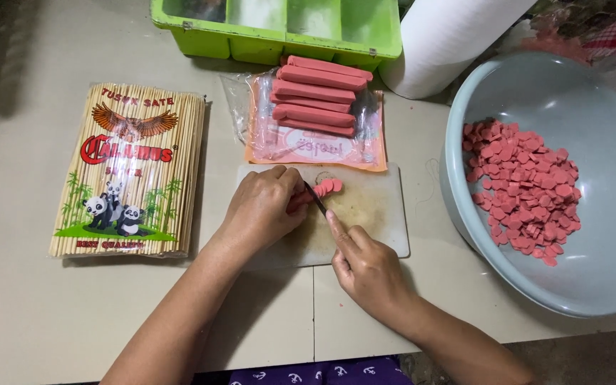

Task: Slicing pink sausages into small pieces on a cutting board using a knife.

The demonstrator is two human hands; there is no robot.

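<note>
Forearms enter from the near edge, both bare, over a pale beige bench [30,314]. Right hand [366,267] has its grip clamped on a small dark-bladed knife [315,197], forefinger laid along the back of the blade, tip angled up and away from the wrist. Left hand [262,207] has its grip curled down and closed over the end of a pink sausage [298,202], pinning it on a stained white plastic cutting board [376,224]; most of the sausage is hidden under the fingers. Blade sits against the sausage just beside the left fingertips.

Just past the blade: a few cut pink sausage rounds [328,187], overlapping, lying on the board.

Beyond both grips, touching the far edge of the board: an open clear-and-orange plastic packet [265,142] with a stack of whole pink sausages [316,96] resting on it. Farther still, a lime-green plastic compartment tray [201,36], and beside it a white paper roll [443,43].

Outboard of the right grip, well apart: a large grey-blue plastic basin [593,128] holding a heap of pink sausage slices [525,189], piled toward its near-left wall.

Outboard of the left grip: a flat printed packet of bamboo skewers [133,171], lying lengthwise on the bench, near the board but not touching it.
</note>
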